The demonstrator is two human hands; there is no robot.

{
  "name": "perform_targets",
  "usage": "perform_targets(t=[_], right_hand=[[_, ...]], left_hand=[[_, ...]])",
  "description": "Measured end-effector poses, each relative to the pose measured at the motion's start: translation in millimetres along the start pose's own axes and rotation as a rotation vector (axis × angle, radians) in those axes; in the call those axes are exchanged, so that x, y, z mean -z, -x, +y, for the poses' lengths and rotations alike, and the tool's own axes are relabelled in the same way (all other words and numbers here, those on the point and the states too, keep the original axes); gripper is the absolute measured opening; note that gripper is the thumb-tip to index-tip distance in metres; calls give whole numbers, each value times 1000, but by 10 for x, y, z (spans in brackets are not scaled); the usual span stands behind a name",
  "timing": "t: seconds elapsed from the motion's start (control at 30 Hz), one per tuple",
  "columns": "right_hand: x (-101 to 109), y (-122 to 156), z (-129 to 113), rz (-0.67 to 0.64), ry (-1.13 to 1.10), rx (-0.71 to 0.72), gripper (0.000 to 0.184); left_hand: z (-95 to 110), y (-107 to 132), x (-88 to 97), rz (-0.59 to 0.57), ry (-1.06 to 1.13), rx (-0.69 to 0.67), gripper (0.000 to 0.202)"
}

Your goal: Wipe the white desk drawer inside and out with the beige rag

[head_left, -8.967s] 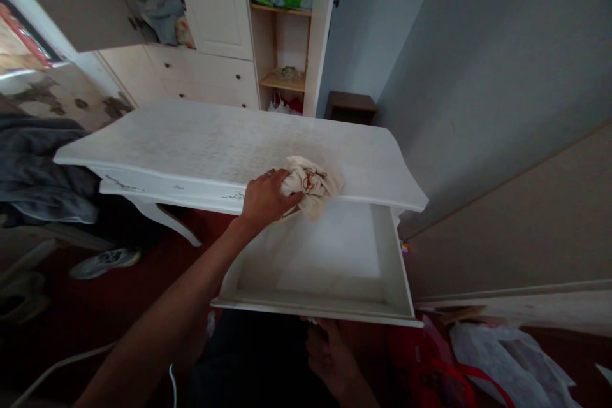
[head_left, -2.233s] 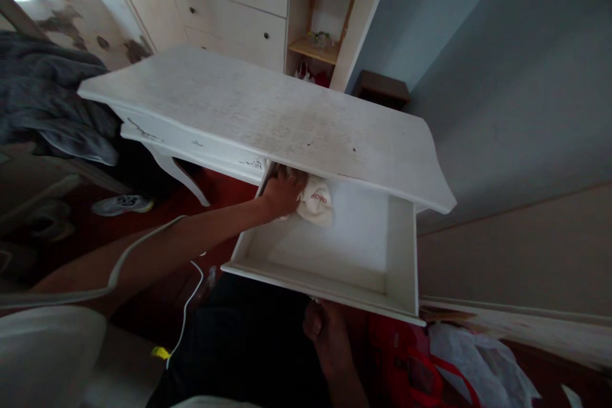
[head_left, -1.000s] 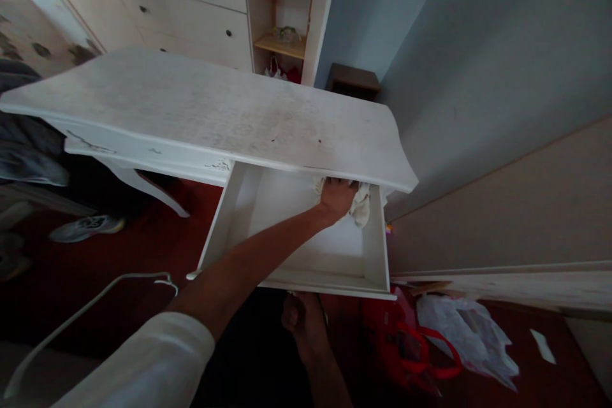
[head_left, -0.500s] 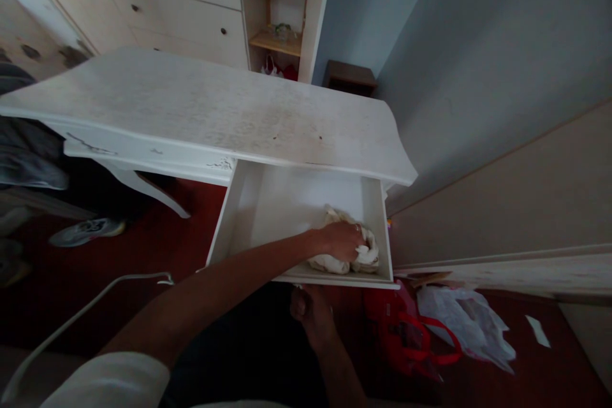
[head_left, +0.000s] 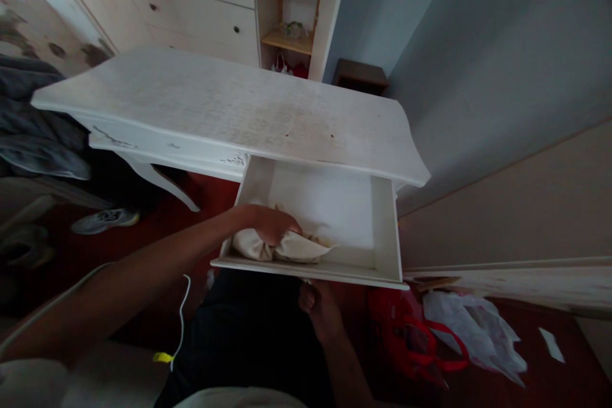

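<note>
My left hand (head_left: 277, 224) is inside the pulled-out white drawer (head_left: 389, 223), closed on a cream-coloured cloth (head_left: 303, 247). The bunched cloth lies along the drawer's front, toward its left corner. My left fingertips are partly hidden in its folds. Below the middle of the drawer front is my right hand (head_left: 321, 307), its fingers curled close to the front edge. Whatever they may grip there is hidden. The drawer belongs to a worn white desk (head_left: 215, 99) with stains on its top.
A red bag (head_left: 406, 331) and a clear plastic bag (head_left: 473, 325) lie on the red floor at the right. A sneaker (head_left: 105, 220) is at the left, near a grey garment (head_left: 38, 121). A white cord (head_left: 182, 312) hangs beside my legs. Behind the desk stands a white cabinet (head_left: 201, 25).
My left hand has moved the cloth from the drawer's right side to its left. My right hand stays by the drawer front. The view has shifted slightly.
</note>
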State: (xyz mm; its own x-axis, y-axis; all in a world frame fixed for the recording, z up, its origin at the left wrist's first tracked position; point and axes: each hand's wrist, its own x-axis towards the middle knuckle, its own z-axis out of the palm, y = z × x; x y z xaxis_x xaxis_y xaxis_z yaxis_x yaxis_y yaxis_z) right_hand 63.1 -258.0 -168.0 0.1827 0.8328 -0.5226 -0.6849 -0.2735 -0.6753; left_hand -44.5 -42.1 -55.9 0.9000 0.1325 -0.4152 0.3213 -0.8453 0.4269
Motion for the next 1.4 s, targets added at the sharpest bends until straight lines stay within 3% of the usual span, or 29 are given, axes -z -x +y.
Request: perform_targets(t=[0.1,0.2,0.3,0.5,0.7,0.83,1.07,1.2,1.27,1.4], right_hand=[[17,4,-12,-25,14,-3,35],[34,3,-14,-26,28,-15,36],[50,2,-7,-32,37,-2,36],[46,5,-18,-36,53,-5,37],[30,5,-32,-16,54,9,42],[58,-1,-3,-5,64,-16,39],[89,-13,24,-34,71,-13,37],[83,-11,25,-25,73,-14,37],[78,-10,23,-19,61,-14,37],[59,-9,5,-7,44,-32,38]], left_hand=[[-48,263,62,-135,97,51,61],[-33,388,26,-81,114,107,68],[31,398,-121,29,-48,153,63],[78,305,-345,315,-390,333,54],[-175,138,-180,580,-449,491,51],[-250,132,-113,747,-359,440,55],[-224,602,-78,1172,-351,337,59],[-313,939,-85,1341,-292,416,49],[-344,1060,-141,1353,-210,453,50],[-269,1182,-377,1055,-126,304,55]])
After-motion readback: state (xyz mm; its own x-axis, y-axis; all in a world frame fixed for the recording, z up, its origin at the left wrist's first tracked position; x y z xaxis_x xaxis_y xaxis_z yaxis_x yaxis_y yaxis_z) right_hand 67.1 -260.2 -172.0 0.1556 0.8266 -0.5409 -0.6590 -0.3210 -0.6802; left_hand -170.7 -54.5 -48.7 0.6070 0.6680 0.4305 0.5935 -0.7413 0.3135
